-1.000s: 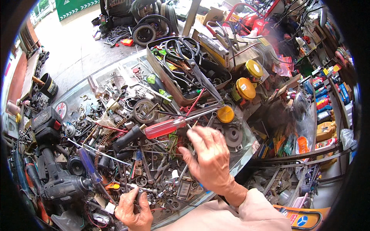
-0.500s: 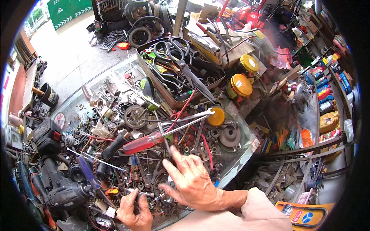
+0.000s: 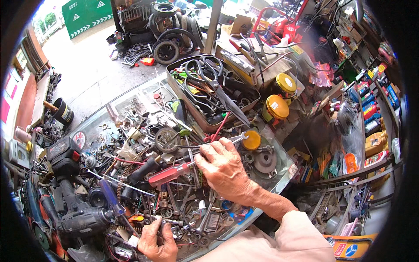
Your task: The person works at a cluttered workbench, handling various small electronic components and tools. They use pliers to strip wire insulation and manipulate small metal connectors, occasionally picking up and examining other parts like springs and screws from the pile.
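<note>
My right hand is over the middle of the cluttered bench, its fingers bent down onto a silver open-end wrench. The wrench's jaw sticks out past my fingertips, and the hand hides the middle of it. Just left of that hand lies a screwdriver with a clear red handle. Low in the view, my left hand is closed, thumb and forefinger pinching a small metal part that is mostly hidden. Nuts, sockets and loose fittings surround both hands.
A metal tray of tools with large scissors stands behind. Yellow-lidded tubs are to its right. A black cordless power tool lies at left, near a blue-handled screwdriver. Shelves of bottles line the right side.
My right hand has moved up and away from me, from spread fingers below the wrench to bent fingers on it. My left hand keeps its pinch. The whole view has shifted slightly.
</note>
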Available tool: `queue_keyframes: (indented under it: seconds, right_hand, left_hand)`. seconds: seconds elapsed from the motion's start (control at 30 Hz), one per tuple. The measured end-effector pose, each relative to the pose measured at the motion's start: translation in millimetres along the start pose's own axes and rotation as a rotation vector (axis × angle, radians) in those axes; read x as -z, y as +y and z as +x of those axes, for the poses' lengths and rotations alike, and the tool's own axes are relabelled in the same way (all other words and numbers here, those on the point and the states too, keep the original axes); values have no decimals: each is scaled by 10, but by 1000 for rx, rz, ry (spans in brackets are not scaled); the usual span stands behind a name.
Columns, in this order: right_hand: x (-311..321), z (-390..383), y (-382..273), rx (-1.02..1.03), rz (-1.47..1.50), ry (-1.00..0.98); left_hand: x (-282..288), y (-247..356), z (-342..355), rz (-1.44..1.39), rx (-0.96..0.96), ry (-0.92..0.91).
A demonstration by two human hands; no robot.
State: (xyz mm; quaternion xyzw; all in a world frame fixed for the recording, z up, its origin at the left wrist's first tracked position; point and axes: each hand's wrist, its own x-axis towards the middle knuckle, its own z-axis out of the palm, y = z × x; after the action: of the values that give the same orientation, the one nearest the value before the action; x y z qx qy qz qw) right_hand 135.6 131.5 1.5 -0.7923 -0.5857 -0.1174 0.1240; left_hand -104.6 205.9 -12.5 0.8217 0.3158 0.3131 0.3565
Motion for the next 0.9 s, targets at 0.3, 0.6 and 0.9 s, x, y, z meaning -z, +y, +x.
queue_keyframes:
  seconds: [0.3, 0.6, 0.9]
  right_hand:
    - [196, -109, 123, -399, 413, 421]
    - [100, -303, 359, -604, 217, 398]
    - [328, -311, 98, -455, 246, 176]
  left_hand:
    - [11, -30, -30, -17, -32, 27]
    - [3, 45, 54, -40, -79, -8]
    - [-9, 10, 34, -21, -47, -11]
